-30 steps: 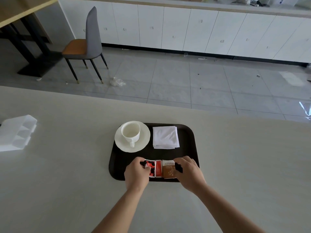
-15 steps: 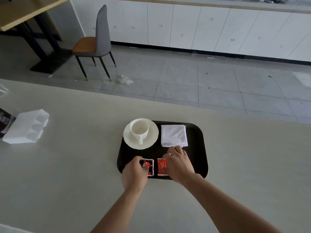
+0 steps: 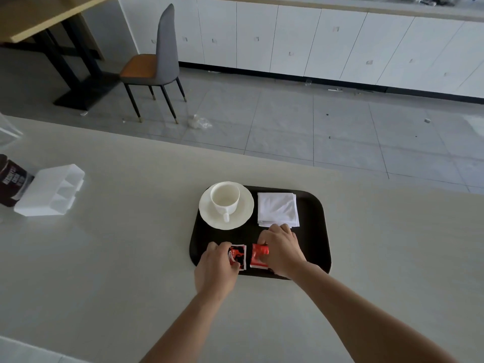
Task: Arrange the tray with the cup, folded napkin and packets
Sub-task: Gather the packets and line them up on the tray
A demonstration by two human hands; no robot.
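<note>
Countertop [image 3: 117, 271], pale, fills the lower frame. Tiled floor [image 3: 288, 121] lies beyond it and a run of white cabinets [image 3: 288, 40] stands along the far wall. Wooden table [image 3: 39, 17] is at top left, with a grey chair [image 3: 159, 64] with an orange seat beside it. A crumpled clear plastic scrap [image 3: 199, 123] lies on the floor near the chair legs.

Dark tray [image 3: 318, 237] sits flat on the countertop, centre-right, rounded corners. White divided organizer [image 3: 52, 191] sits far left on the countertop, well apart from the tray. A dark labelled container [image 3: 11, 180] touches its left side.

On the tray, the cream saucer [image 3: 245, 216] is in the far-left corner and overhangs the tray rim slightly. The folded white napkin [image 3: 277, 209] lies flat just right of the saucer, not touching it.

Both forearms reach in from the bottom. Left hand [image 3: 217, 268] is over the tray's near-left edge, fingers curled, gripping the left side of a black-and-red packet [image 3: 239, 255]. Right hand [image 3: 281, 250] is knuckles up, fingertips near the napkin's near edge, thumb and forefinger pinching a red packet [image 3: 258, 256].

Cup [image 3: 225, 199] stands upright on the saucer, empty, handle toward the person. The two packets lie side by side on the near part of the tray with a narrow gap between them.
</note>
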